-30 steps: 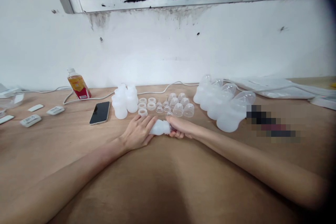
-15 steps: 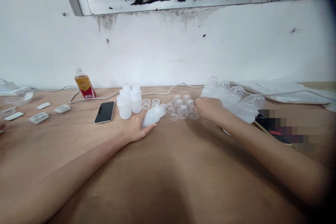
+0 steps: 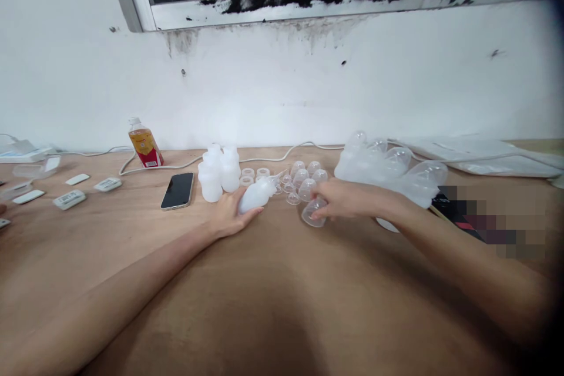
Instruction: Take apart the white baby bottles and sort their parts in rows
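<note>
My left hand (image 3: 230, 211) is closed round a translucent white plastic bottle (image 3: 254, 197), which lies tilted with its narrow clear tip towards the right. Between the fingers of my right hand (image 3: 337, 198) is a clear dome cap (image 3: 312, 215), just in front of a cluster of similar clear dome caps (image 3: 301, 177). Smaller clear domed pieces (image 3: 293, 198) sit between the bottle's tip and that cluster. Behind my left hand stand several white bottles (image 3: 212, 179) in a tight group, with whitish rings (image 3: 247, 173) beside them.
A phone (image 3: 177, 191) and a drink bottle (image 3: 145, 144) stand to the left, with small white devices (image 3: 69, 199) farther out. Several large clear-topped white bottles (image 3: 379, 167) lie piled behind my right arm. A white cable (image 3: 273, 158) runs along the back. Another person's fingers show at the far left edge.
My right hand has pulled a clear dome cap from the cluster's right side towards me and slightly left. My left hand stays on the bottle. The view has shifted slightly.
</note>
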A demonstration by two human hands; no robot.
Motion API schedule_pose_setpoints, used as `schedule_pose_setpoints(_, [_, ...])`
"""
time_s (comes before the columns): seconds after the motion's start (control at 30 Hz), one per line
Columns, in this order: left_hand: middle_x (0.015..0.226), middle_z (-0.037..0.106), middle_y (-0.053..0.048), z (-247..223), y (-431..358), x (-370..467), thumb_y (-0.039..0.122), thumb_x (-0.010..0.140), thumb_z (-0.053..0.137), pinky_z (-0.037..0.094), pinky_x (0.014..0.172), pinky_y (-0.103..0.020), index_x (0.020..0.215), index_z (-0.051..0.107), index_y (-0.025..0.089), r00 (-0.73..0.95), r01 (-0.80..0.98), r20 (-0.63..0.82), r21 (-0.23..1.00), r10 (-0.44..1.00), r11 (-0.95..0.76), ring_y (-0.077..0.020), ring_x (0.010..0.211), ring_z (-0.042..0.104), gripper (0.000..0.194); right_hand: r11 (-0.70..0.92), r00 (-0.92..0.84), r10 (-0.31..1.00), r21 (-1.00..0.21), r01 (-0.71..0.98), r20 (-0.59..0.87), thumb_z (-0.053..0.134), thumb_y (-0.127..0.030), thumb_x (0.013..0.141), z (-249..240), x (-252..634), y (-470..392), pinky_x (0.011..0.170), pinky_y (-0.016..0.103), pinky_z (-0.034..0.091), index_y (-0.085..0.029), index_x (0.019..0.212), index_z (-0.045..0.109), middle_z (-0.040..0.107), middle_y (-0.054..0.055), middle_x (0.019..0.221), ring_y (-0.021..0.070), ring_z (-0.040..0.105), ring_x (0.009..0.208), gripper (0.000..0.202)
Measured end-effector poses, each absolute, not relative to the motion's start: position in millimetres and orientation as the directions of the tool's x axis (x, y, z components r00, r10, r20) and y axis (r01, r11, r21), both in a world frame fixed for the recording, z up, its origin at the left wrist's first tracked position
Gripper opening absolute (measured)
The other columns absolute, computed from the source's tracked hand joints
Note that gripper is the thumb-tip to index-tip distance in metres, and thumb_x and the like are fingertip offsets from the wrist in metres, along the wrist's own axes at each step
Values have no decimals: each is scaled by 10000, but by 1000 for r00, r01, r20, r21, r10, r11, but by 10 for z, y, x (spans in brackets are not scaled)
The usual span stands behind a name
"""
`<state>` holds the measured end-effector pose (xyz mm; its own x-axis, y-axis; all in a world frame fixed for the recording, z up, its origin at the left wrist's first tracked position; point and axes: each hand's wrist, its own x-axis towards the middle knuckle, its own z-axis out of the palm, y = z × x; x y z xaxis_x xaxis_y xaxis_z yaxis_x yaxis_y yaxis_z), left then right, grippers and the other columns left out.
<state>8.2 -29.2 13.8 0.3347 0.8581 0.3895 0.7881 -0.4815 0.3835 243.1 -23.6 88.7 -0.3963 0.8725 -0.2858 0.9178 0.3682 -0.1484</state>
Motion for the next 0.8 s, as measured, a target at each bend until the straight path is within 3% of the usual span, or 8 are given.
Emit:
schedule_pose_setpoints(0.13, [858,601,-56,117,-269,66,501,745,420,434,591,-297,1076,449,169,292,767,407,441,866,-466,-206,735,566,469,361,-447,894,-540,760,-32,605,-310,624,961,2430,-185,457,222,452,-186,1006,527,588,52,864,127,569,596,409])
schedule_pose_setpoints(0.27, [889,599,-53,121,-287,72,475,747,436,446,646,-306,1100,440,169,314,738,413,460,855,-493,-205,772,568,467,324,-403,912,-745,583,82,622,-256,605,972,2456,-101,512,237,521,-175,1018,499,495,96,1080,151,575,749,439])
schedule_pose_setpoints(0.43, [1030,507,-80,109,-312,98,421,721,503,399,838,-325,1084,449,160,399,688,518,377,757,-620,-199,940,507,450,310,-416,905,-803,508,86,635,-273,598,918,2513,-3,578,279,549,-174,990,501,507,94,1064,168,570,795,426])
schedule_pose_setpoints(0.57, [973,508,-65,60,-287,93,444,690,540,424,785,-322,1057,403,160,371,660,550,411,748,-629,-184,903,507,484,325,-436,895,-803,500,91,631,-276,605,910,2535,14,603,280,546,-176,986,493,497,94,1083,160,573,790,418])
schedule_pose_setpoints(0.8, [981,517,-57,80,-313,94,430,727,496,427,770,-321,983,385,185,391,654,522,421,758,-628,-177,910,507,372,341,-498,865,-803,489,65,626,-290,606,924,2521,-14,592,262,533,-173,993,491,514,72,1025,111,558,697,426])
